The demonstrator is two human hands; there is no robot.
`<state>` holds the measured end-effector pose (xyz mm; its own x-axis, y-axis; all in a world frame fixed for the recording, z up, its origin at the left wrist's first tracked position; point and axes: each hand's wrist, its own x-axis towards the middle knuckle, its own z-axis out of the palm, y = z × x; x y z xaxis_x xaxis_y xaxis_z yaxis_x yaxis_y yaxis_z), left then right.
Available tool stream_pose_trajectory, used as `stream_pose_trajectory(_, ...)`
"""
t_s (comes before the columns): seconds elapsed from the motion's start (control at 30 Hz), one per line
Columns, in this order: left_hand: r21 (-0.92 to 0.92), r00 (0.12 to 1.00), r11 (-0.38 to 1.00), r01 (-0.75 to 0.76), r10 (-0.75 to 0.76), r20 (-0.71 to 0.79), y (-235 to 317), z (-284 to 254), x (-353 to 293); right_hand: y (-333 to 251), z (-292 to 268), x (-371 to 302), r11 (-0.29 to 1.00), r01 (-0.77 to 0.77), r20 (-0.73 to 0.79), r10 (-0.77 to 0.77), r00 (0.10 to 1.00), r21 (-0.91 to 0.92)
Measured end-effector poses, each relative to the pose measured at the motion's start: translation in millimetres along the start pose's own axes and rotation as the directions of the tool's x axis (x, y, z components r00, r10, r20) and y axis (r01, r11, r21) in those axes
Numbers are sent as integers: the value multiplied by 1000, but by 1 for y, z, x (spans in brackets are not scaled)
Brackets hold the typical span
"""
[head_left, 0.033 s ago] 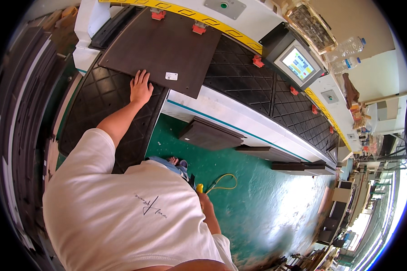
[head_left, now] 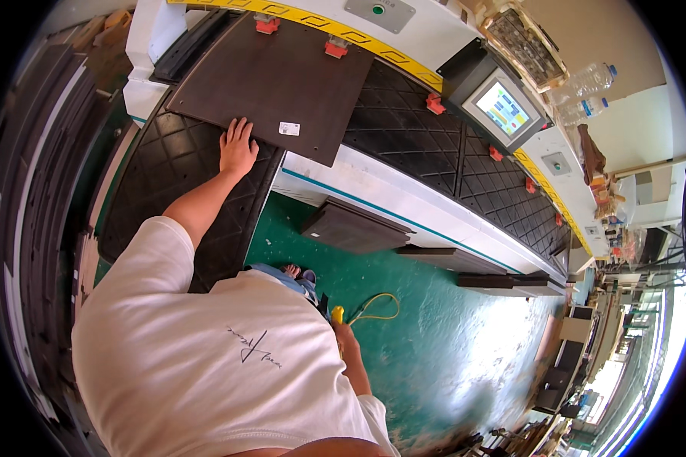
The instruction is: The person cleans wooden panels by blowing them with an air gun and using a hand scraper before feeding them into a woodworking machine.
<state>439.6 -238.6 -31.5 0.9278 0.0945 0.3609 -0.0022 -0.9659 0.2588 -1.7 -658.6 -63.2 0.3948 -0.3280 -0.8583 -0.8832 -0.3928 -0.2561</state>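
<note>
A dark brown flat panel (head_left: 274, 84) with a white label (head_left: 289, 129) lies on the machine's bed, its far edge by the red clamps. My left hand (head_left: 238, 150) rests with fingers stretched out on the panel's near edge, to the left of the label. Down by my waist, my right hand (head_left: 346, 340) is closed around a yellow hand tool (head_left: 337, 314), whose exact kind I cannot make out. From near this tool a thin yellow cord (head_left: 389, 295) loops out over the floor. My shirt partly hides the right hand.
Black ribbed pads (head_left: 404, 114) cover the machine bed. Above it sit red clamps (head_left: 434, 103), a yellow strip and a touchscreen (head_left: 501, 107). Brown panels (head_left: 358, 227) lean along the white base. Stacked dark boards (head_left: 49, 175) stand at the left. The floor (head_left: 434, 327) is green.
</note>
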Motion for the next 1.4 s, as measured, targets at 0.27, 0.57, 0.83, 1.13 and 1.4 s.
stream_pose_trajectory(0.27,12,1000,1000,11,-11,16,3,-4,1,-120,-76,-93,792,146,364,-425,829,593)
stream_pose_trajectory(0.57,-10,1000,1000,12,-12,10,0,-2,0,-145,-78,-129,453,342,-33,-564,825,823)
stream_pose_trajectory(0.83,-47,1000,999,5,-6,-16,-3,-1,-1,-118,-66,-117,174,269,-159,-474,866,947)
stream_pose_trajectory(1.13,7,1000,1000,13,-13,18,-1,-2,0,-93,-80,-134,493,226,87,-534,841,840)
stream_pose_trajectory(1.4,-16,1000,1000,2,-3,-8,-1,1,0,-93,-71,-128,23,270,-238,-403,884,963)
